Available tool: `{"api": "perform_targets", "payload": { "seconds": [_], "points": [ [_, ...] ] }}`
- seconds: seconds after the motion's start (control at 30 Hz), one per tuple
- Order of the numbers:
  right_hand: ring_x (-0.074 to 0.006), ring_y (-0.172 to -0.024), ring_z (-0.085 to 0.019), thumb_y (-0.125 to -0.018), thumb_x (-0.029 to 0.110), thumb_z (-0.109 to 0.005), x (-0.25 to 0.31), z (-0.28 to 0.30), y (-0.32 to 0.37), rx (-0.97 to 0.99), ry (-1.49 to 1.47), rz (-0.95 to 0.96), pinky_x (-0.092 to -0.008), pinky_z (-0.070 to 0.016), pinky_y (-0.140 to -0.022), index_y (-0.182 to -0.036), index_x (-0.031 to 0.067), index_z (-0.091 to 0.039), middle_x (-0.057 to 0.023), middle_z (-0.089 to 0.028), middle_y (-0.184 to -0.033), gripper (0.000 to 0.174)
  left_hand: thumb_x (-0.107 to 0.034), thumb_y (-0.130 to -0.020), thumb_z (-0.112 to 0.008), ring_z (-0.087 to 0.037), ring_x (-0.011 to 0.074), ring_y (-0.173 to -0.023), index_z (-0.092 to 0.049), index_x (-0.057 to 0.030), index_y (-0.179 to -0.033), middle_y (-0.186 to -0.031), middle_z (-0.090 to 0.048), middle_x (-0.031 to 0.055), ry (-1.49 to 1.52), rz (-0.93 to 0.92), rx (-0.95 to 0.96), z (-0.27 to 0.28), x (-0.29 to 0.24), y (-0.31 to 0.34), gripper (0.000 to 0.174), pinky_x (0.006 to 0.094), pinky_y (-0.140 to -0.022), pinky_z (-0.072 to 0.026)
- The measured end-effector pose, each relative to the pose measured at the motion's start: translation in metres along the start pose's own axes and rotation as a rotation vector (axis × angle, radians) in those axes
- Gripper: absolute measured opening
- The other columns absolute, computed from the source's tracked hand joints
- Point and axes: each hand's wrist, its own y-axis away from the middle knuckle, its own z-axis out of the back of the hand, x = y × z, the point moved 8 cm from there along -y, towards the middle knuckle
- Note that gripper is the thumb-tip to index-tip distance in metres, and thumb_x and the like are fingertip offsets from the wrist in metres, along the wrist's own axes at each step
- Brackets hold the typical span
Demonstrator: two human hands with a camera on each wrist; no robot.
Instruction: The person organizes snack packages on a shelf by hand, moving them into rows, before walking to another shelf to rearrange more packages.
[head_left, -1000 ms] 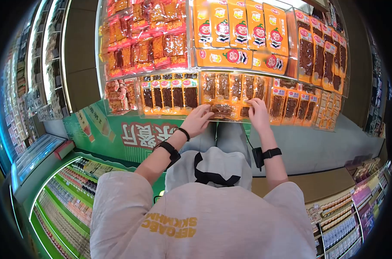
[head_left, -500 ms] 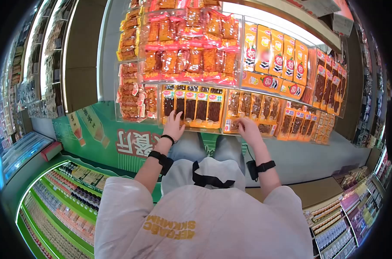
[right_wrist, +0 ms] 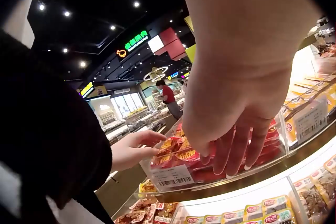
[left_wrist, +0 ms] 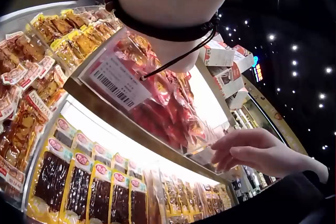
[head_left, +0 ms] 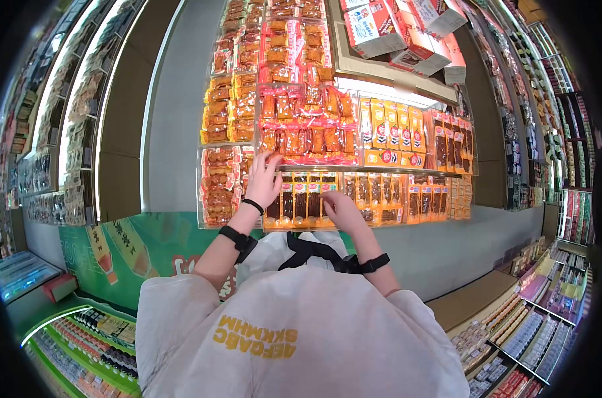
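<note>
My left hand (head_left: 264,180) is at the lower left corner of the clear bin of red-wrapped snacks (head_left: 307,139), its fingers relaxed over the rim. My right hand (head_left: 345,211) hangs loosely bent in front of the same bin, above the yellow packs of dark strips (head_left: 301,200). In the right wrist view, the right hand (right_wrist: 239,103) points its fingers down along the bin's front, while the left hand (right_wrist: 135,149) reaches its left end. The left wrist view shows the right hand (left_wrist: 257,151), but the left fingers are hidden there. Neither hand visibly holds a pack.
Orange packs (head_left: 394,126) fill the bin to the right. Bins of wrapped snacks (head_left: 225,182) line the left side. Red and white boxes (head_left: 374,30) stand on the raised level behind. A person in a red top (right_wrist: 168,95) stands far off in the aisle.
Both hands have left the lower packs and moved left and up to the red-wrapped snack bin. The head view has shifted, showing more of the boxes behind.
</note>
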Motion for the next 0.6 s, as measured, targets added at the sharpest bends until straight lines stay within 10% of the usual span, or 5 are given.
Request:
{"api": "perform_targets", "payload": {
  "seconds": [0.6],
  "points": [
    [-0.0306,-0.085,-0.064,-0.086,0.012,-0.056,-0.009,0.033,-0.045,-0.016,0.098,-0.059,-0.0384,-0.0506,-0.077,-0.106,0.0017,-0.063,-0.0173,-0.066,-0.092,0.023,-0.034,-0.078,-0.067,-0.042,0.0295,-0.116,-0.047,-0.0124,-0.125,-0.126,-0.046,0.0131,-0.331,0.298,0.083,-0.039,0.073,-0.144,0.056,0.0482,-0.093,-0.0332]
  ]
}}
